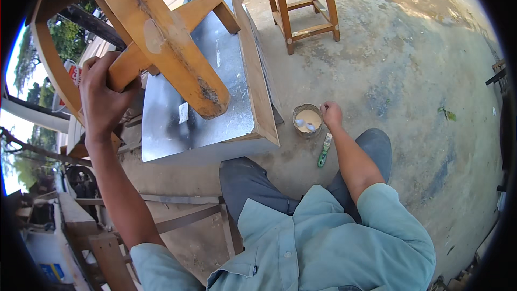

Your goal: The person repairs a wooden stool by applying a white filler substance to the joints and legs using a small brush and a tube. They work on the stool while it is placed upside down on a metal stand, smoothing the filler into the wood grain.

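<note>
My left hand is wrapped round a rail of an orange-brown wooden stool, which stands tilted over a box-like piece with a shiny metallic top. Scuffed, darkened wood and a pale patch mark the stool's nearest leg. Close to the right rim of a round, crusted bowl is my right hand, its fingers curled closed; whatever they hold is hidden. Cream-coloured liquid or paste fills part of the bowl, with two whitish lumps in it. A scraper with a green handle lies on the floor beside the bowl.
Another wooden stool with white patches on its seat stands on the concrete floor ahead. Wooden frame pieces and stacked boards crowd the lower left. A green leaf lies on the floor at right.
</note>
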Demonstrator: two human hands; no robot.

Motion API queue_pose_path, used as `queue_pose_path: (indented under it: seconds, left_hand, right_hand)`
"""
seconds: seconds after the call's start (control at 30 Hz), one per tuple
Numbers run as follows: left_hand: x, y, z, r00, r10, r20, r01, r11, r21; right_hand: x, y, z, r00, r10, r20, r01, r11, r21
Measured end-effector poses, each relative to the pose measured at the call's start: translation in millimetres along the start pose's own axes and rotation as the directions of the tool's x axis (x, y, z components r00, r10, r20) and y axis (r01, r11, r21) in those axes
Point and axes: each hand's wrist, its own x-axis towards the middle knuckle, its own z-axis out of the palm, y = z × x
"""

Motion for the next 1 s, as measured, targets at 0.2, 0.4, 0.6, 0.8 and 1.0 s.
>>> queue_pose_path:
  seconds: [0.2, 0.4, 0.6, 0.8, 1.0]
  left_hand:
    - [53, -24, 7, 0.993, -0.06, 0.097, 0.081, 0.971, -0.227]
    - [83, -33, 0, 0.989, -0.078, 0.125, 0.102, 0.975, -0.2]
    - [96, -39, -5, 0.97, -0.162, 0.183, 0.189, 0.971, -0.144]
    - [102, -51, 5, 0.968, -0.17, 0.184, 0.208, 0.956, -0.209]
    - [111, -54, 8, 0.969, -0.161, 0.185, 0.196, 0.963, -0.186]
  right_hand:
    - [18, -33, 18, 0.732, -0.286, 0.619, 0.591, 0.718, -0.367]
    - [17, -26, 62, 0.581, -0.129, 0.804, 0.727, 0.526, -0.441]
    - [19, -38, 72, 0.497, 0.0, 0.868, 0.77, 0.462, -0.441]
    - [13, -46, 59, 0.465, 0.108, 0.879, 0.784, 0.411, -0.466]
    - [13, -24, 69, 0.512, 0.083, 0.855, 0.757, 0.427, -0.495]
